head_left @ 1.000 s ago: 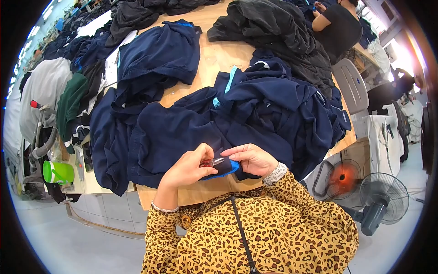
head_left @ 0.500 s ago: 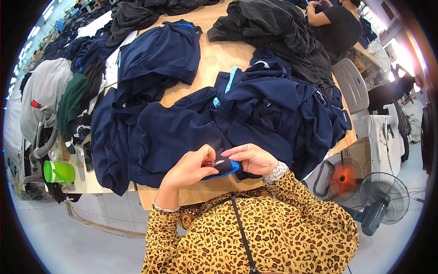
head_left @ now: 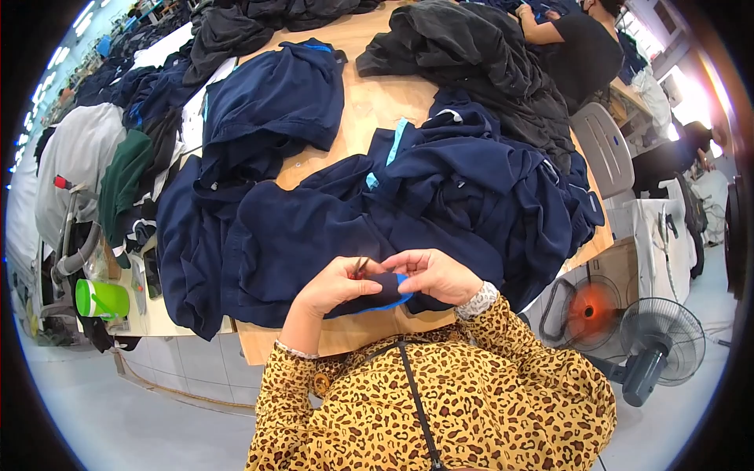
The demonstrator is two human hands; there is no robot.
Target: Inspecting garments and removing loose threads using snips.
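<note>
A navy garment (head_left: 302, 231) is spread over the near edge of the table in front of me. Its bright blue-trimmed edge (head_left: 385, 306) is lifted between my hands. My left hand (head_left: 330, 288) is closed, with the thumb pressed on the cloth. Small thread snips (head_left: 362, 265) with a reddish part are tucked in that same hand, mostly covered by the fingers. My right hand (head_left: 440, 276) pinches the garment by the blue trim, close to the left fingertips. Folds hide part of the cloth under both hands.
More navy garments (head_left: 271, 98) and a dark grey heap (head_left: 471, 47) lie across the wooden table (head_left: 377, 98). A green bucket (head_left: 102, 298) stands at left. To the right are a fan (head_left: 660, 341), a grey chair (head_left: 603, 145) and a person (head_left: 585, 51) working.
The snips' metal blades, pointing right over the cloth before, are turned up and back in my left hand. My left thumb now presses the cloth; my right fingers have closed on the trim.
</note>
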